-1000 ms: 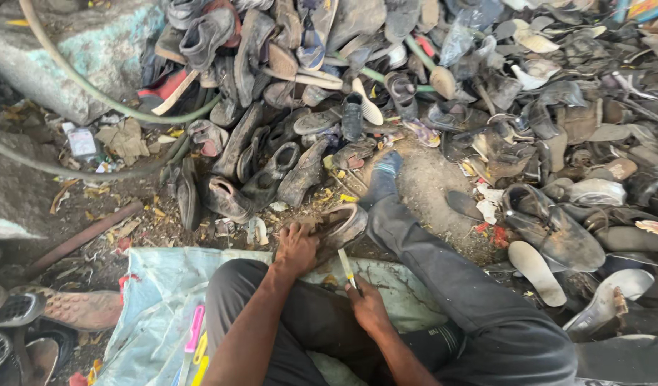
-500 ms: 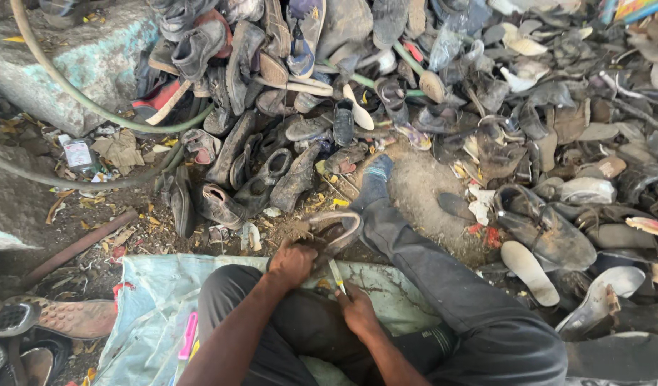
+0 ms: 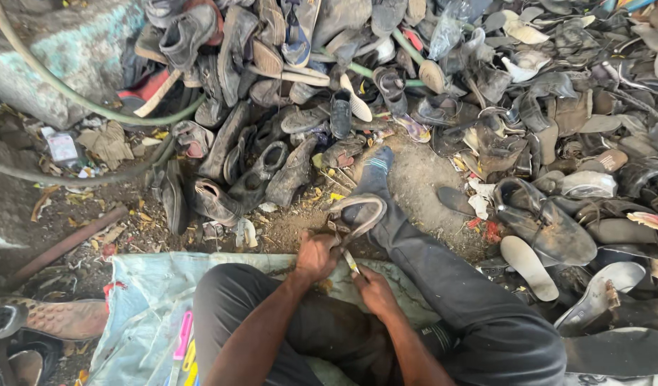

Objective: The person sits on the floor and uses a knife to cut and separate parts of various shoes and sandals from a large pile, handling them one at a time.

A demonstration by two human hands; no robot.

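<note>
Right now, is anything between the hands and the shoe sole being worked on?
Nothing visible. The left hand grips the worn sole directly, and the right hand holds a small blade against it.

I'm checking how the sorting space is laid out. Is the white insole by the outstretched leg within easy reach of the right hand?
Probably not freely: the right hand grips a small blade against the shoe piece, and the outstretched leg lies between it and the white insole.
</note>
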